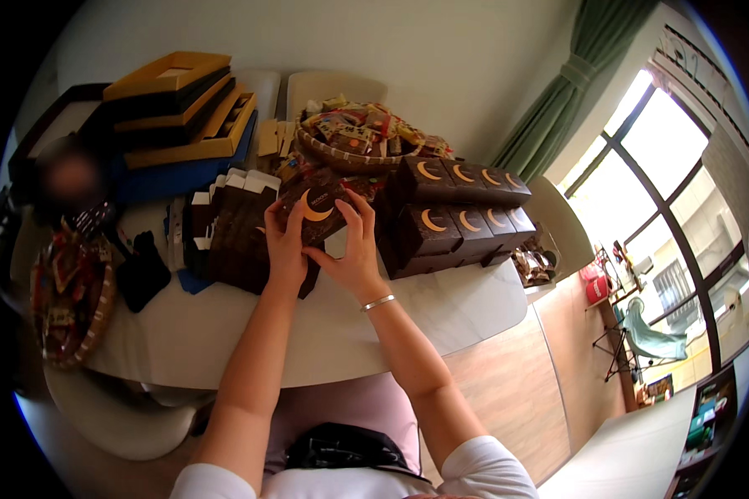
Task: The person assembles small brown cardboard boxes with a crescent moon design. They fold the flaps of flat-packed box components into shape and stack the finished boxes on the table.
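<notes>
Over the middle of the table, a small dark brown box [323, 191] with a gold crescent moon is held up between both hands. My left hand [286, 248] grips its left side, fingers on the front face. On its right side my right hand [354, 254] grips it too, with fingers on the upper edge and the thumb below. Unfilled-looking brown cartons [240, 233] with white flaps lie beside my left hand. To the right of my hands stands a two-level stack of matching moon-printed boxes [429, 237].
A wicker basket [349, 162] of wrapped packets stands behind the hands, and another basket [100, 320] is at the left. Gold and black trays [175, 104] are piled back left. Beside a black pouch [143, 270] sits a co-worker [75, 179]. The white table's [466, 312] rounded edge faces me.
</notes>
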A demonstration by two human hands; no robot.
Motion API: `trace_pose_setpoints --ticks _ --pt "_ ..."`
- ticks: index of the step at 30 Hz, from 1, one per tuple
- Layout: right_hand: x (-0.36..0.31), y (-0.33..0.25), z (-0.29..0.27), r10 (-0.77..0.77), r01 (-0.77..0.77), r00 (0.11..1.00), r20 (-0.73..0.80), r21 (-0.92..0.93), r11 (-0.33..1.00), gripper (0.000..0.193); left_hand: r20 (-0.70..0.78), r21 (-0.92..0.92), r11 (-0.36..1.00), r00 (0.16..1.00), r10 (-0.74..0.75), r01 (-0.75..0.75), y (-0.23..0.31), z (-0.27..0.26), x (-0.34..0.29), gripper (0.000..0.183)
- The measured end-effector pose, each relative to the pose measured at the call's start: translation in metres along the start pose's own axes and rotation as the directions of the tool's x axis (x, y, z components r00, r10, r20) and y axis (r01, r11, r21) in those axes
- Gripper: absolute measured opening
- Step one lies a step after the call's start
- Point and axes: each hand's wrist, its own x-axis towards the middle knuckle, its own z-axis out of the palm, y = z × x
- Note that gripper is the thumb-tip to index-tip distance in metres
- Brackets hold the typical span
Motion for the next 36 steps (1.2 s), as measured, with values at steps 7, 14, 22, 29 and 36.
trace_pose_setpoints --ticks 7,14,22,29,36 --pt "0.014 0.001 -0.043 -0.143 0.096 0.954 -0.264 -0.185 0.978 0.084 0.376 0.229 0.941 0.914 0.150 -0.249 -0.008 0.008 -0.014 0.060" --pt "0.007 0.014 -0.099 -0.044 -0.132 0.828 -0.559 -0.271 0.954 0.079 0.696 0.270 0.868 0.708 0.123 -0.416 -0.041 0.074 -0.033 0.073" --pt "-0.032 0.032 -0.115 0.081 -0.329 0.818 -0.569 -0.348 0.878 0.073 0.665 0.417 0.712 0.724 0.184 -0.564 -0.068 0.103 -0.066 0.049" --pt "-0.038 0.040 -0.114 0.209 -0.405 0.853 -0.477 -0.355 0.843 0.076 0.663 0.556 0.454 0.701 0.262 -0.696 -0.074 0.095 -0.067 0.044" --pt "-0.038 0.041 -0.112 0.273 -0.453 0.868 -0.416 -0.435 0.778 0.087 0.729 0.615 0.180 0.640 0.241 -0.768 -0.047 0.069 -0.039 0.046"
